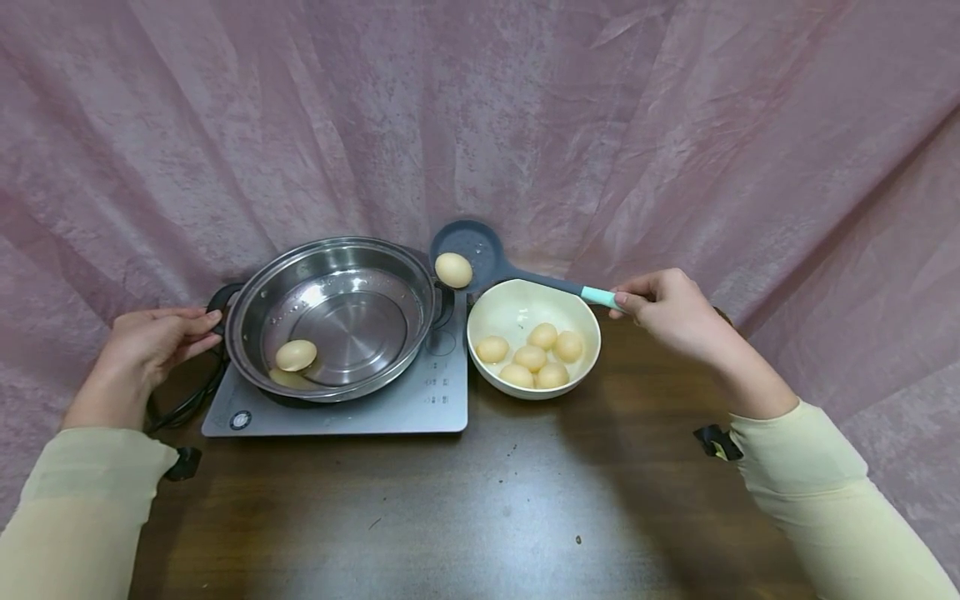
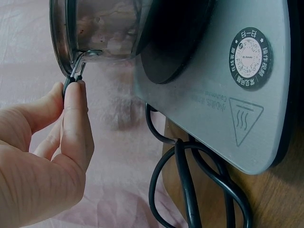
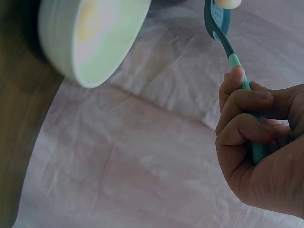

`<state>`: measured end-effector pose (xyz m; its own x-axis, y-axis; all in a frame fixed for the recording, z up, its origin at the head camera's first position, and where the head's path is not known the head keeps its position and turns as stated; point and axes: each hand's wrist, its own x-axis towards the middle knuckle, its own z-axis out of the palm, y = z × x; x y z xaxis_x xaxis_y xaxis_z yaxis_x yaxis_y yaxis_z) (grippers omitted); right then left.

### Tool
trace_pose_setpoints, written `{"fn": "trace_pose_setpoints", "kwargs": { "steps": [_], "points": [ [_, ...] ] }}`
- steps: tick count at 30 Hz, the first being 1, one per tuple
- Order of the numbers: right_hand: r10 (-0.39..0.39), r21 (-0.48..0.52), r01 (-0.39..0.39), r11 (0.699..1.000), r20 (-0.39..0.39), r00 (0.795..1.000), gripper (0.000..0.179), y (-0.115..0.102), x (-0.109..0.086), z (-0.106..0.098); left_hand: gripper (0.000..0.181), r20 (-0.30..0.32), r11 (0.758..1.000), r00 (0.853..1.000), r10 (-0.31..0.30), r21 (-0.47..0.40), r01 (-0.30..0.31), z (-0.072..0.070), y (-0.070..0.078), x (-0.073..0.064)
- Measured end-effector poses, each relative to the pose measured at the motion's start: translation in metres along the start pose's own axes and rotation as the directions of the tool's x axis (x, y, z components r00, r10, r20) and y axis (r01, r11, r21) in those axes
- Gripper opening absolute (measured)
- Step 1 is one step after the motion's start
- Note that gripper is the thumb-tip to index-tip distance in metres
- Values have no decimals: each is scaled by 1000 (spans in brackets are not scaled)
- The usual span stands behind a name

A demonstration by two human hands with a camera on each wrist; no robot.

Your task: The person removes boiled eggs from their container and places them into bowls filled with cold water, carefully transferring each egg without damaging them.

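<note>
My left hand (image 1: 153, 343) pinches the black side handle (image 1: 225, 298) of a wide steel pot (image 1: 360, 333), thumb against fingers. One egg (image 1: 296, 356) lies at the pot's near left, in shallow water. With my right hand (image 1: 669, 315) I grip the mint-green handle of a grey-blue slotted spoon (image 1: 480, 242), fingers curled round it in the right wrist view. An egg (image 1: 453, 271) rests at the near left of the spoon's head, which is held just right of the pot's rim, behind the cream bowl (image 1: 513, 304). Several eggs (image 1: 531, 358) lie in that bowl.
Under the pot is a flat silver induction cooker (image 1: 330, 423), with black cables (image 2: 183, 180) at its left side. The brown wooden table (image 1: 450, 500) carries a few small dark specks in front. A pink curtain (image 1: 480, 108) hangs close behind everything.
</note>
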<state>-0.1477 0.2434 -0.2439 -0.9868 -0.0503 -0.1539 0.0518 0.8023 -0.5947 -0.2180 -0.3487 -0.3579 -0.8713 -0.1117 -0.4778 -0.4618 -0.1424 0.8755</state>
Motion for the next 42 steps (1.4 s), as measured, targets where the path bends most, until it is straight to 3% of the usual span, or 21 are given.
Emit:
{"fn": "trace_pose_setpoints", "kwargs": {
  "steps": [9,30,42],
  "points": [
    [51,-44,-51,998,-8,999,35,29,-11,-14,18,-41,996,999,-14,86,18,-1,2,-1],
    [87,-137,-85,987,3,996,33,72,-21,-7,16,-39,997,999,-17,81,20,1,3,-2],
    [15,-236,-27,971,-51,999,23,76,-16,2,16,-30,999,999,-16,49,18,1,4,-1]
  ]
}}
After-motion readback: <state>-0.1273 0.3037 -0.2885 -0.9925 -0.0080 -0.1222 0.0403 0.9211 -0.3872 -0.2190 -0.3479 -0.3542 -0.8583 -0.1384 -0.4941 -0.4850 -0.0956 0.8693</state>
